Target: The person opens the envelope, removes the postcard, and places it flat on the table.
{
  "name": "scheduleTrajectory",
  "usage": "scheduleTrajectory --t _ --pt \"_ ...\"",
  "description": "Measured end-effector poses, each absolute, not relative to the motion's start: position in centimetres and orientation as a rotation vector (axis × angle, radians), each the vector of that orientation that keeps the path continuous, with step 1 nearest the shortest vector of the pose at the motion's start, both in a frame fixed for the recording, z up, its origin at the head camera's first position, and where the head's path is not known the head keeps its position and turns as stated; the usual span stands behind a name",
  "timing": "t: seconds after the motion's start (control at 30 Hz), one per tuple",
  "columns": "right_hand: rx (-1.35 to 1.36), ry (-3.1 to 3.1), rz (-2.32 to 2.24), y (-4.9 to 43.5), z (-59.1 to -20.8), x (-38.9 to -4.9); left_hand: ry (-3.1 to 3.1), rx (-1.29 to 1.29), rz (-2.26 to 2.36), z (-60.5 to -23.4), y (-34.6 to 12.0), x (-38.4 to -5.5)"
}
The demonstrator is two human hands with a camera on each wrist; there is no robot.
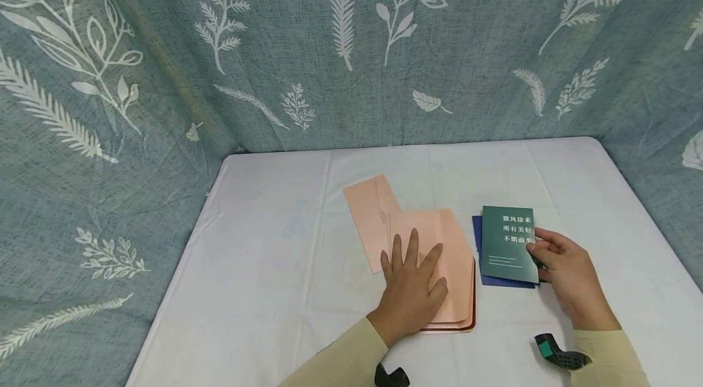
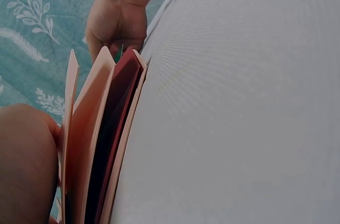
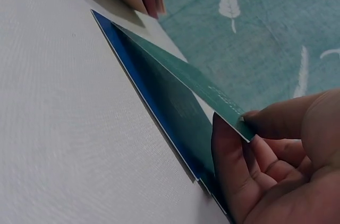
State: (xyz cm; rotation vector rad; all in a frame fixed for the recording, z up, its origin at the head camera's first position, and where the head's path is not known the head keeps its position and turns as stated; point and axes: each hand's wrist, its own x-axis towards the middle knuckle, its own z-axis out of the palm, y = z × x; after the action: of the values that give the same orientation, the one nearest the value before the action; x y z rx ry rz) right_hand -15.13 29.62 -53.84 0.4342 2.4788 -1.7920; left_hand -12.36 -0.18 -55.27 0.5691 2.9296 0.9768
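Observation:
My left hand (image 1: 409,298) lies with spread fingers on a pink envelope (image 1: 453,271) atop a stack. In the left wrist view, pink layers (image 2: 98,107) fan apart at their edges, with a dark red layer (image 2: 125,75) among them. Another pink envelope (image 1: 362,210) lies slantwise behind the stack, partly beneath it. At the right, my right hand (image 1: 573,277) pinches the right edge of a green card (image 1: 502,249) printed with white characters. That edge is lifted, as the right wrist view shows. Underneath are more green and a blue card (image 1: 508,282), mostly covered.
A white cloth (image 1: 263,265) covers the table. Blue-green curtains (image 1: 307,39) with white leaf prints stand behind it and along both sides. Black devices (image 1: 560,355) are worn at the wrists.

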Motion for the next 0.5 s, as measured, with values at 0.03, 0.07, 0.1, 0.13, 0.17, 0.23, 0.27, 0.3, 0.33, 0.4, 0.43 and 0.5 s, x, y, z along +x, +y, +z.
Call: scheduleTrajectory --t 0.03,0.07,0.1,0.13,0.17,0.23,0.27,0.3,0.33,0.4,0.43,0.5 --pt "0.44 2.484 -1.781 29.61 -53.82 -15.12 2.929 0.57 0.98 -55.26 -0.18 -12.37" --pt "0.446 2.489 -1.772 29.61 -53.81 -15.13 2.929 0.571 0.984 -55.24 -0.18 -12.37" --pt "0.448 2.49 -1.77 29.61 -53.79 -15.15 2.928 0.571 0.986 -55.19 -0.19 -12.36" --pt "0.45 2.491 -1.769 29.6 -53.79 -15.15 2.93 0.572 0.988 -55.22 -0.18 -12.37" --pt "0.454 2.491 -1.768 29.58 -53.77 -15.14 2.929 0.573 0.991 -55.21 -0.18 -12.37" --pt "0.467 2.506 -1.743 29.59 -53.72 -15.14 2.927 0.572 0.998 -55.21 -0.17 -12.39" --pt "0.477 2.518 -1.726 29.61 -53.69 -15.15 2.927 0.573 0.999 -55.25 -0.16 -12.4" --pt "0.488 2.534 -1.701 29.61 -53.65 -15.14 2.926 0.573 0.999 -55.26 -0.15 -12.42" --pt "0.502 2.551 -1.674 29.62 -53.59 -15.12 2.925 0.573 1.0 -55.27 -0.15 -12.44" --pt "0.524 2.597 -1.613 29.64 -53.47 -15.11 2.921 0.571 0.999 -55.25 -0.16 -12.44" --pt "0.533 2.622 -1.588 29.62 -53.42 -15.09 2.92 0.57 0.998 -55.26 -0.17 -12.44" --pt "0.546 2.675 -1.543 29.61 -53.33 -15.04 2.92 0.57 0.993 -55.29 -0.17 -12.47"
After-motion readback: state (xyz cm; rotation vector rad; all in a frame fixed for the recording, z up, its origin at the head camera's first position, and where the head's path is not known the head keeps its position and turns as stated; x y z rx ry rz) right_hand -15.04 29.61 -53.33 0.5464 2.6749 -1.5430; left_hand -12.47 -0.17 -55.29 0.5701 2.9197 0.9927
